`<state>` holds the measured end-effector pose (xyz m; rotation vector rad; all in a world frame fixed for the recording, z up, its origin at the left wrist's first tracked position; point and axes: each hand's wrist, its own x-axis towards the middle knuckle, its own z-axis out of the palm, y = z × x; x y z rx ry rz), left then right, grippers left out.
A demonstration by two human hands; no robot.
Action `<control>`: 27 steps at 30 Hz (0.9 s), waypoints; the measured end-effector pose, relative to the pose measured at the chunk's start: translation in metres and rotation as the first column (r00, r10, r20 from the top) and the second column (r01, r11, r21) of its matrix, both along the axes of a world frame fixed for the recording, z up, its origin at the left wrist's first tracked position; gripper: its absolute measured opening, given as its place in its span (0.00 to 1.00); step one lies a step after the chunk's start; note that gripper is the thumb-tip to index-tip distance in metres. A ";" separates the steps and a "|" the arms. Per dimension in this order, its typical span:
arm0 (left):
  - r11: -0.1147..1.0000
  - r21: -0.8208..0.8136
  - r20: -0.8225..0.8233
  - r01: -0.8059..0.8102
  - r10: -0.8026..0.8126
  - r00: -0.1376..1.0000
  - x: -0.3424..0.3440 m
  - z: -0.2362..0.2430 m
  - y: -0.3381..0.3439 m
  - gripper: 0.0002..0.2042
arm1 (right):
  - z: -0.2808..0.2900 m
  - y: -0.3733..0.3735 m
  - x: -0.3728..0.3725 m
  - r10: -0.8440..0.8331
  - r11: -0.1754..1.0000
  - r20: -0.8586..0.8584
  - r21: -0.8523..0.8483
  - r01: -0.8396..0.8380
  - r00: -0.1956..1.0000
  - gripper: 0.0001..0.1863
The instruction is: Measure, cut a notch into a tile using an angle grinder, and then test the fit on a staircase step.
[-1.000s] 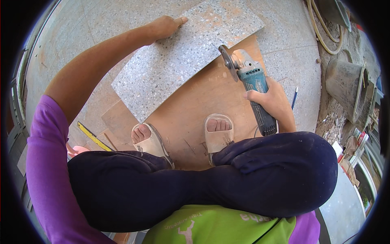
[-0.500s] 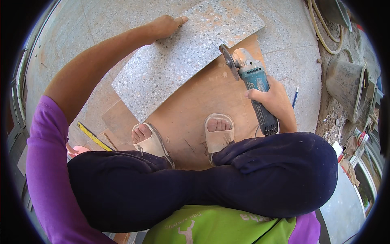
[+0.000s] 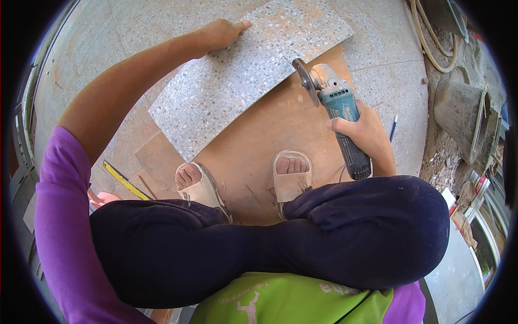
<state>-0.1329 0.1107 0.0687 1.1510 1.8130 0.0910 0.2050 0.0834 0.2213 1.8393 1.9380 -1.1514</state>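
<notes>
A grey speckled terrazzo tile (image 3: 232,86) lies slantwise ahead of my feet, dusted with orange-brown powder at its far end. At its far left edge, my left hand (image 3: 221,34) grips it, one digit lying over the top face and the other fingers hidden. My right hand (image 3: 364,129) is wrapped round the body of a teal and black angle grinder (image 3: 341,105). The grinder's disc (image 3: 305,82) stands on edge right at the tile's near right edge, by a short dark line on the surface. Whether the disc touches the tile or is spinning, I cannot tell.
Under the tile lies a brown board (image 3: 259,146), with my sandalled feet on it. A blue pencil (image 3: 393,128) rests to the right, a yellow measuring strip (image 3: 125,180) to the left. Dusty buckets (image 3: 458,108) and a coiled hose (image 3: 431,54) stand at the far right.
The grinder and my right hand have shifted very slightly to the right. My left hand and the tile look the same.
</notes>
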 end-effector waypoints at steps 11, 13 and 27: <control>0.999 0.050 -0.002 -0.002 0.002 1.000 -0.005 -0.013 -0.002 0.38 | -0.005 0.001 0.000 0.020 1.000 0.004 -0.010 -0.020 1.000 0.29; 0.998 0.060 -0.002 0.003 -0.002 1.000 -0.004 -0.012 -0.001 0.38 | -0.003 0.001 0.001 0.023 1.000 0.018 -0.005 -0.023 1.000 0.29; 0.999 0.049 0.000 -0.017 0.017 1.000 0.001 -0.006 -0.003 0.39 | 0.002 0.004 0.003 0.028 0.999 0.004 -0.024 -0.028 1.000 0.28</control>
